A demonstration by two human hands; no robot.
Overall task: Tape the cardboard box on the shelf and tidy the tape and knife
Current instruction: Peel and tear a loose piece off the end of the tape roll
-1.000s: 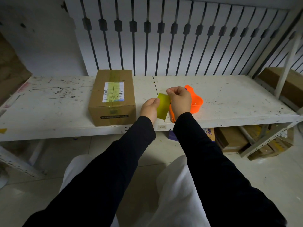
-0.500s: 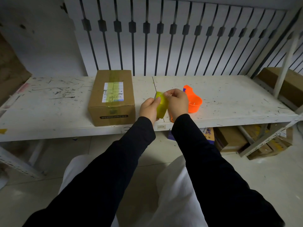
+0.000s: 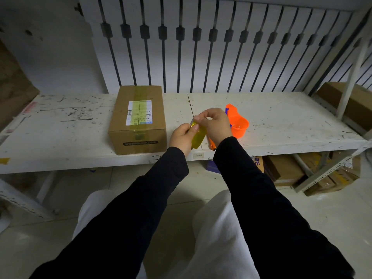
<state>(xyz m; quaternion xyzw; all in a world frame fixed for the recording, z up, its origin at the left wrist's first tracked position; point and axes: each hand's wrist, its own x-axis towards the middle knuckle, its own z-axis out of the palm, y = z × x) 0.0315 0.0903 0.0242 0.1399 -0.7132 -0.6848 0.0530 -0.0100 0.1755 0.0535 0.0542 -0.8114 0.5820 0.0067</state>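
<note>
Cardboard box [image 3: 138,119] sits on the white shelf [image 3: 281,117], left of the hands, a yellowish tape strip already along its top. Left hand [image 3: 182,135] pinches a short yellow tape piece [image 3: 198,135]; right hand [image 3: 216,124] grips its upper end, fingers closed on it. Orange tape dispenser [image 3: 237,122] lies just right, behind the right hand. Knife not clearly seen. Judgement: keep the strip taut and off itself, carry it left, press down from one end

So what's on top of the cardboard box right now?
On the cardboard box lie a strip of yellowish tape down the middle and a white label beneath it. The label's print is too small to read.
</note>
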